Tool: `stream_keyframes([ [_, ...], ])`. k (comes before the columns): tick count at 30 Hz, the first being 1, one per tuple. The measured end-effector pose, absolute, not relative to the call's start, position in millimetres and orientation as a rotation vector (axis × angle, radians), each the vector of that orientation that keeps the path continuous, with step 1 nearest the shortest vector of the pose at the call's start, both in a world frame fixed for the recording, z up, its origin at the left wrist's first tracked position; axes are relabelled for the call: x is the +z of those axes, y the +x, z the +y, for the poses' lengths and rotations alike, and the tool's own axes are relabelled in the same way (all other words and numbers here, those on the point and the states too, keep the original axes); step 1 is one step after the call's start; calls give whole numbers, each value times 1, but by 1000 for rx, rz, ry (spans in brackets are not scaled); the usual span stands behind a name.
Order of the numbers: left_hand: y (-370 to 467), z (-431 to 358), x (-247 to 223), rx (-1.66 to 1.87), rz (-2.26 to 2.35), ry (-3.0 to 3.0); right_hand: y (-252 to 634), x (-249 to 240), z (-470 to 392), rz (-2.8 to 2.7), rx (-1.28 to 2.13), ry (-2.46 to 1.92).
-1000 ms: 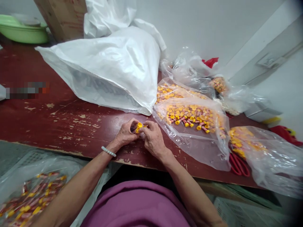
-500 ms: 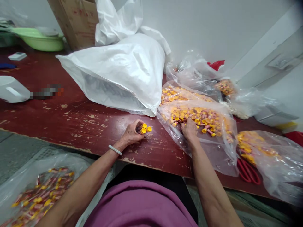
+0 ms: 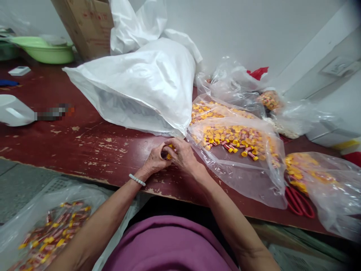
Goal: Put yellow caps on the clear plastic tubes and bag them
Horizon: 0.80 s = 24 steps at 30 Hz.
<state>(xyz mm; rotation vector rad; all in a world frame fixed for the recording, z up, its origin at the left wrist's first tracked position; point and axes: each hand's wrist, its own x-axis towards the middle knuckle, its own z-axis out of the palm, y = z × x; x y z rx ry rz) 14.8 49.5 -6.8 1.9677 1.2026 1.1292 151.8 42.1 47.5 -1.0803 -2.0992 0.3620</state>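
My left hand [image 3: 154, 159] is closed around a few small dark-red tubes with yellow caps [image 3: 170, 147], just above the table's front part. Against it, my right hand [image 3: 184, 155] curls its fingers over the yellow-capped ends, and the two hands touch. My fingers hide most of the tubes, so I cannot tell how many there are. To the right, a heap of the same yellow-capped tubes [image 3: 231, 140] spills from an open clear plastic bag [image 3: 245, 184] lying flat.
A big white sack [image 3: 149, 71] lies behind my hands on the worn red table [image 3: 84, 150]. Red-handled scissors [image 3: 300, 203] rest at the right beside another clear bag [image 3: 338, 188]. Below left, a lined crate holds yellow-and-red tubes [image 3: 53, 237]. A white jug [image 3: 15, 110] stands far left.
My right hand has left the tube heap in the clear bag and moved left to meet my left hand at the yellow caps. My left hand stays in place.
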Motion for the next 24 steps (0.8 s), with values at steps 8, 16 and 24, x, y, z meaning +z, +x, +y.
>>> stream_keyframes([
  [8, 15, 49, -8, 1081, 1220, 1929, 163, 34, 45, -2081, 200, -1138],
  [16, 13, 53, -16, 1060, 1225, 1852, 158, 41, 35, -2389, -51, -1349],
  [24, 14, 51, -16, 1071, 1209, 1871, 154, 33, 25, -2394, 54, -1278],
])
